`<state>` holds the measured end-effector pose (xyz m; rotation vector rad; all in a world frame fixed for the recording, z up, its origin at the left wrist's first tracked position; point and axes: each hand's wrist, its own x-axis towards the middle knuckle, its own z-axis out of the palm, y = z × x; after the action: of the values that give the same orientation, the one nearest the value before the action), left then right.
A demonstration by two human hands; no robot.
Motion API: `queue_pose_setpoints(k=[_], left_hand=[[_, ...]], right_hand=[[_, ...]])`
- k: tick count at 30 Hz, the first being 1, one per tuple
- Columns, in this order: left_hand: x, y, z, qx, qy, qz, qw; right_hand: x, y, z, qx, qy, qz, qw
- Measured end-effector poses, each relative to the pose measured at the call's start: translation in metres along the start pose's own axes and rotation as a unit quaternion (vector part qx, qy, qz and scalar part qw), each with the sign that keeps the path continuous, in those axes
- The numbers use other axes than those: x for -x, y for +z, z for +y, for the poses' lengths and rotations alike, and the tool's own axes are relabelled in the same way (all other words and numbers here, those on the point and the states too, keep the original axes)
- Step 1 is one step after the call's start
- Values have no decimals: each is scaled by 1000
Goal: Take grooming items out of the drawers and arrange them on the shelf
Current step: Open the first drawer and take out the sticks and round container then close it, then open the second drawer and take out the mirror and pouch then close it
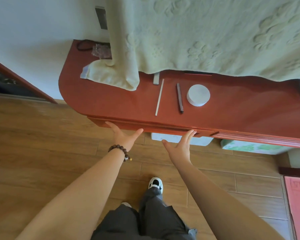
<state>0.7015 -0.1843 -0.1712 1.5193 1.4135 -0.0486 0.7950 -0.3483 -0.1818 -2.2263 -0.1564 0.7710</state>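
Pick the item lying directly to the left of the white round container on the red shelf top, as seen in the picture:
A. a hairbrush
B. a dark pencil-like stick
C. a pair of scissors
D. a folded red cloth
B: a dark pencil-like stick lies just left of the white round container on the red shelf top, with a thin pale stick farther left.

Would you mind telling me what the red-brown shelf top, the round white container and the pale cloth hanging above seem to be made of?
Shelf top: probably lacquered wood, with a smooth red-brown surface and soft sheen.
Round white container: possibly matte plastic or ceramic; plain and opaque, so I cannot tell which.
Pale cloth: woven textile, likely terry or cotton, with an embossed floral pattern and soft folds.
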Motion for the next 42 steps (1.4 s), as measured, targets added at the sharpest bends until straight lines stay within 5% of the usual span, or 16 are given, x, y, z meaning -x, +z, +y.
queue_pose_setpoints(k=[8,17,34,42], left_hand=[[-7,-15,3,-41,24,-29,998],[28,-14,-17,-137,176,-95,970],[114,88,31,-264,383,-161,870],[148,169,49,-273,382,-143,871]], right_hand=[[-5,2,-8,-5,15,2,1000],[23,-16,-16,18,27,82,996],[98,-117,49,-35,138,237,961],[77,-198,101,-35,120,237,963]])
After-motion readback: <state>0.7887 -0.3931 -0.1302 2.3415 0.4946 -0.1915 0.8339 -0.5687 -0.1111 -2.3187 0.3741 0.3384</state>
